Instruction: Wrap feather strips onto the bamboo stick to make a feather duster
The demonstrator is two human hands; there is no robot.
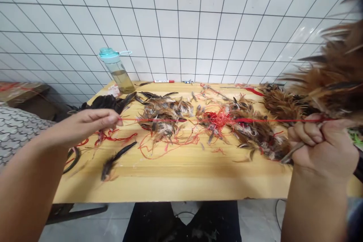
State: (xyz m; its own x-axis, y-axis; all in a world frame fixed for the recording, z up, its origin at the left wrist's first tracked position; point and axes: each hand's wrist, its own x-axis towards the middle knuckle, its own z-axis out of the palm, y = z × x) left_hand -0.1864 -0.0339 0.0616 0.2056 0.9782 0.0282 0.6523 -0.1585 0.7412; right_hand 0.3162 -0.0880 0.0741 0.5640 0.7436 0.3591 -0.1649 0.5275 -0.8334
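A red string point(198, 120) runs taut across the table between my two hands. Its left end is pinched in the fingertips of my left hand point(93, 121). My right hand point(320, 140) is a closed fist around the stick of a feather duster point(340, 68), whose brown feathers fan out above the fist, blurred. A piece of the stick point(292, 152) pokes out at the fist's lower left. Under the string lie a tangle of red thread point(219, 119) and loose brown feathers point(163, 113). One dark feather point(117, 160) lies apart, near my left forearm.
A water bottle point(121, 75) with a blue lid stands at the back left of the wooden table point(170, 185). A marker pen point(163, 81) lies along the tiled wall point(187, 26). Black feathers point(106, 103) and more brown feathers point(279, 102) are heaped at either side.
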